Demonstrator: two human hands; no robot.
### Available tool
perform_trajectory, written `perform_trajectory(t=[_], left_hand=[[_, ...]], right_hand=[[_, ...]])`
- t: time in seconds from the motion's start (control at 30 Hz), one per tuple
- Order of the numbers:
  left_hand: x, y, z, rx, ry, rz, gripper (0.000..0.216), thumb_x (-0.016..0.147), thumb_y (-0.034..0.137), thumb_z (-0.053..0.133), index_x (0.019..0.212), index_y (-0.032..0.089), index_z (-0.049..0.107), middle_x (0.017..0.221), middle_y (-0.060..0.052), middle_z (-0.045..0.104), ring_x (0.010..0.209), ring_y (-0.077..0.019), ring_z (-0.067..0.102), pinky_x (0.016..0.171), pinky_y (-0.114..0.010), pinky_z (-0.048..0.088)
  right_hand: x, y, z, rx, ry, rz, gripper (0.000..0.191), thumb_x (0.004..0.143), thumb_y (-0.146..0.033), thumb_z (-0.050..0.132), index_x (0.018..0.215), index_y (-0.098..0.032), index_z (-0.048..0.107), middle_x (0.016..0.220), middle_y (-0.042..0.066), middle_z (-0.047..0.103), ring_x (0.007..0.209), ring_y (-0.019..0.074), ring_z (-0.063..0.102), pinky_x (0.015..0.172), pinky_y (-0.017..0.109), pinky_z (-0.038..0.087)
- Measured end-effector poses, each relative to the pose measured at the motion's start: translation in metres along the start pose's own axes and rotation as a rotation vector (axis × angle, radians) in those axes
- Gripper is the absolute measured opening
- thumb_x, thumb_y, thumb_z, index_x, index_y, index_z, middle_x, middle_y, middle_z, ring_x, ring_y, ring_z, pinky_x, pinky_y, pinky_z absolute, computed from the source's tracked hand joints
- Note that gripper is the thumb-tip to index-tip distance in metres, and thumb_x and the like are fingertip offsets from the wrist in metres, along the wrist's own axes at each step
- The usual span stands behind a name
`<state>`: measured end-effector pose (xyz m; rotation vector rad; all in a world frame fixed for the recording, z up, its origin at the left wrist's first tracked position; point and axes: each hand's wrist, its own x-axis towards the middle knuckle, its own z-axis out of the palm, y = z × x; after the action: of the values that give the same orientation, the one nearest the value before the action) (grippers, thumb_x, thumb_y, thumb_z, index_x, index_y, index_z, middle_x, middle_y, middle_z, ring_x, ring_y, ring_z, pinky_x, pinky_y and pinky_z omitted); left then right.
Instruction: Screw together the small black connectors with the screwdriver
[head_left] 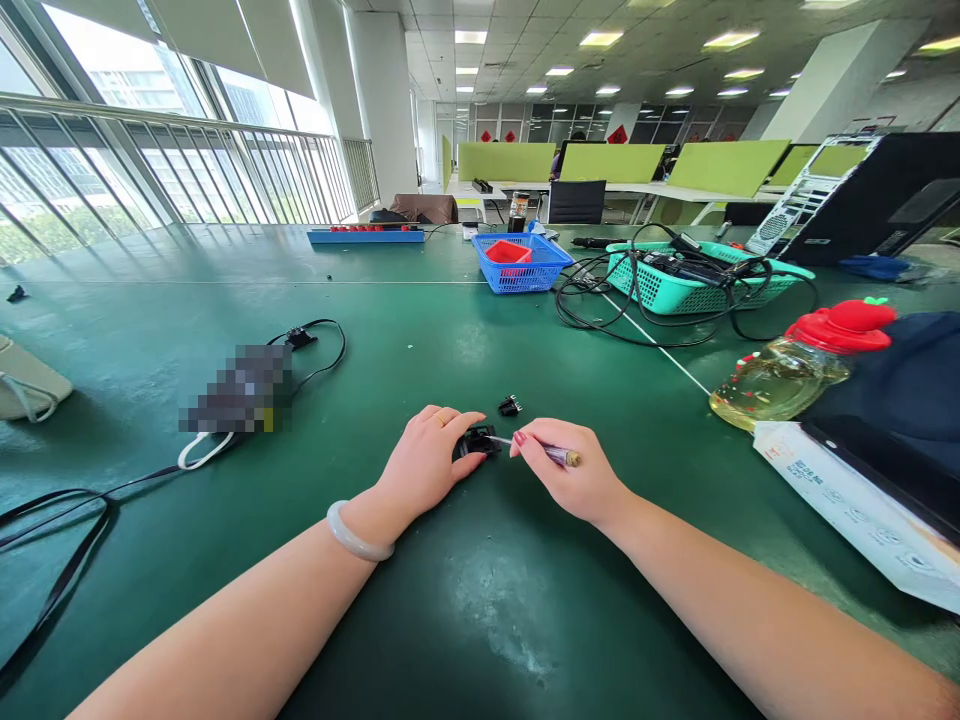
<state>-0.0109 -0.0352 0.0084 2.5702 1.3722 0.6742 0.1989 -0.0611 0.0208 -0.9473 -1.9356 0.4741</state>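
On the green table mat my left hand pinches a small black plastic part and holds it down. My right hand is closed round a thin silver screwdriver whose tip points left into that part. A second small black piece lies loose just beyond the two hands. A pale bangle sits on my left wrist.
A blurred-out device with black and white cables lies to the left. At the right are a bottle with a red lid, a white box and a dark cloth. Further back stand a blue basket and a teal basket full of cables.
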Motion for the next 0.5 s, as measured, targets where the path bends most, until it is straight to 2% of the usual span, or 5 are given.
perform_trajectory(t=[0.13,0.23,0.33,0.4,0.5], left_hand=[[0.000,0.004,-0.003,-0.042,0.066,0.016,0.040,0.091,0.035,0.058,0.130,0.026,0.056,0.114,-0.006,0.064,0.108,-0.0233,0.055,0.098,-0.040,0.046],[0.000,0.005,-0.003,-0.008,0.124,-0.044,0.040,0.096,0.033,0.048,0.136,0.027,0.051,0.113,-0.008,0.060,0.105,-0.0227,0.054,0.096,-0.040,0.046],[0.000,0.003,-0.001,0.102,0.124,-0.164,0.044,0.098,0.030,0.041,0.141,0.029,0.047,0.107,-0.009,0.057,0.095,-0.0220,0.053,0.091,-0.041,0.047],[0.000,0.000,0.001,0.185,0.093,-0.238,0.045,0.098,0.029,0.038,0.142,0.031,0.047,0.104,-0.009,0.055,0.090,-0.0219,0.053,0.087,-0.041,0.047],[-0.003,-0.003,0.003,0.257,0.068,-0.284,0.044,0.098,0.029,0.036,0.139,0.033,0.051,0.103,-0.011,0.055,0.092,-0.0246,0.051,0.086,-0.044,0.046]], right_hand=[[-0.001,0.001,-0.004,0.093,0.066,0.019,0.033,0.095,-0.033,0.048,0.071,-0.018,0.066,0.059,-0.001,0.056,0.054,0.0107,0.050,0.055,0.025,0.040],[0.000,0.008,-0.006,0.202,0.246,0.118,0.038,0.095,-0.044,0.047,0.073,-0.019,0.065,0.060,0.000,0.053,0.054,0.0118,0.049,0.054,0.026,0.041],[0.004,0.021,-0.007,0.283,0.411,0.277,0.040,0.091,-0.054,0.051,0.078,-0.019,0.065,0.065,0.001,0.053,0.056,0.0118,0.049,0.051,0.025,0.040],[0.008,0.031,-0.008,0.277,0.442,0.398,0.039,0.088,-0.057,0.055,0.080,-0.020,0.065,0.067,0.000,0.053,0.057,0.0114,0.049,0.050,0.024,0.039],[0.011,0.045,-0.008,0.232,0.412,0.515,0.041,0.084,-0.059,0.058,0.078,-0.020,0.065,0.065,0.000,0.051,0.055,0.0103,0.047,0.048,0.023,0.038]])
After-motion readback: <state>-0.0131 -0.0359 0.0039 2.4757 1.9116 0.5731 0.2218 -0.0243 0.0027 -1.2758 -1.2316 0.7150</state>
